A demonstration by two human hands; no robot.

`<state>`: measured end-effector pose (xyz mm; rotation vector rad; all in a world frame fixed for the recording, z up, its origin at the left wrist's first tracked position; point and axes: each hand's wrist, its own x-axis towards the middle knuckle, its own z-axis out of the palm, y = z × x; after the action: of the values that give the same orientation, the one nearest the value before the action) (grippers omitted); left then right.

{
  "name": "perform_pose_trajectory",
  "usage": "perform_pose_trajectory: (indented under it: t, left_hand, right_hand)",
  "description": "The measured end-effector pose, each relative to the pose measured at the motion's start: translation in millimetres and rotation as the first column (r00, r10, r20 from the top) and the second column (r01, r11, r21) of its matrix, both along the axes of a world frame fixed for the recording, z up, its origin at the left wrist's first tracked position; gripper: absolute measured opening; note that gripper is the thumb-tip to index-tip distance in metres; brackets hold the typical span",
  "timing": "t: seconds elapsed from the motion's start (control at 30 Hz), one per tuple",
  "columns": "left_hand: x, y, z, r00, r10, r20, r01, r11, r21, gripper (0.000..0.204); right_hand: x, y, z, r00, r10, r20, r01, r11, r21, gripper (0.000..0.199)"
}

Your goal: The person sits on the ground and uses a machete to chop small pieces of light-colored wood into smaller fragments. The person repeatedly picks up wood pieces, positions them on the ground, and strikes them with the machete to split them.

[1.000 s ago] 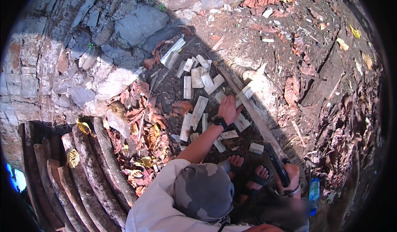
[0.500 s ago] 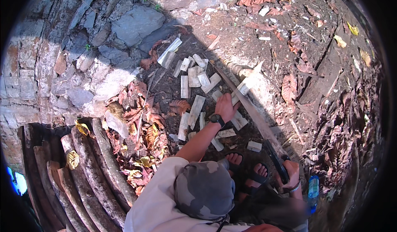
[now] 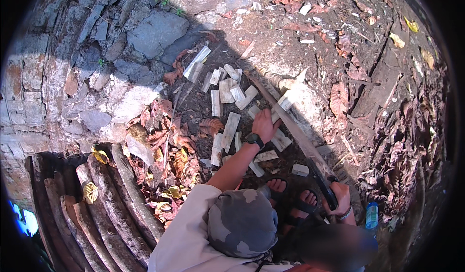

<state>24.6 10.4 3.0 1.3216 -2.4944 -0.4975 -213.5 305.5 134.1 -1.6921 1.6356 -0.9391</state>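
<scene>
My left hand [image 3: 264, 125], a dark watch at its wrist, is closed on a pale wood piece [image 3: 286, 102] that runs beneath a long, narrow blade. The blade belongs to a handsaw [image 3: 295, 131], brownish and tapering toward its far end. My right hand [image 3: 340, 198], wearing a bracelet, is wrapped round the saw's black handle at the lower right. The saw slants from there up to the left, crossing the wood beside my left fingertips. Whether its teeth are in the wood I cannot tell. Several cut wood blocks [image 3: 226, 91] lie around and beyond my left hand.
Sandalled feet [image 3: 276, 185] are close below the blocks. A blue-labelled bottle [image 3: 371, 215] stands beside my right wrist. Several logs [image 3: 109, 204] lie at the lower left, near dry leaves [image 3: 179, 160]. A stone wall [image 3: 157, 32] rises at the upper left. Rounded camouflage cloth [image 3: 242, 221] covers the lower middle.
My right hand and the saw have moved slightly forward, up and to the left. My left hand keeps its place on the wood. The view has shifted a little.
</scene>
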Motion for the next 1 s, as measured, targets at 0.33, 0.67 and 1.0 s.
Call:
perform_pose_trajectory:
  t: [0.33,0.67,1.0]
  left_hand:
    - [-6.5,-3.3,8.1,1.000,-0.022,-0.012,0.022,0.999,0.027,0.043]
    - [-7.8,-0.2,6.9,1.000,-0.004,-0.008,0.005,1.000,0.016,0.042]
    - [-3.2,0.2,-4.5,1.000,-0.002,-0.016,0.002,1.000,0.030,0.043]
  right_hand:
    - [16.4,-43.7,7.9,0.998,-0.048,0.047,0.049,0.998,-0.028,0.024]
    - [-15.8,49.8,16.9,0.999,-0.024,0.033,0.023,1.000,0.018,0.024]
    - [-7.3,5.6,12.5,1.000,0.006,0.004,-0.006,1.000,-0.011,0.026]
